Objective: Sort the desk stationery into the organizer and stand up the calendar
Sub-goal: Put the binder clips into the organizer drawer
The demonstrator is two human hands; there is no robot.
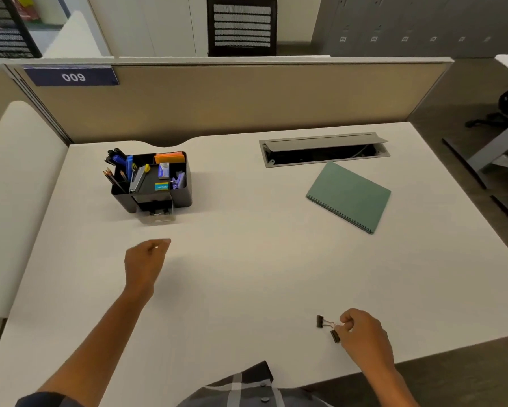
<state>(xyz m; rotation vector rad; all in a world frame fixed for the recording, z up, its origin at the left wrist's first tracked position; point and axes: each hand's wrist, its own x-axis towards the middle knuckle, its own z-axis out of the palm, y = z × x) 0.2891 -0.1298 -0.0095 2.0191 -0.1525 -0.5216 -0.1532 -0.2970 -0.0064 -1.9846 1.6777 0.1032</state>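
Observation:
A black desk organizer [185,183] stands at the back left of the white desk [246,274]. It holds pencils, pens, a stapler, orange sticky notes and a purple punch, and its small clear drawer [157,216] is pulled out at the front. My left hand [145,261] hovers just in front of that drawer, fingers curled with something tiny and pale pinched at the tips. My right hand [361,333] at the front right pinches the wire handles of two black binder clips [327,329] lying on the desk. A green spiral-bound calendar [349,196] lies flat at the back right.
A grey cable tray [323,149] with its lid raised is sunk into the desk behind the calendar. A beige partition [217,101] closes the desk's far edge. The desk's right edge drops to the floor, where a chair base stands.

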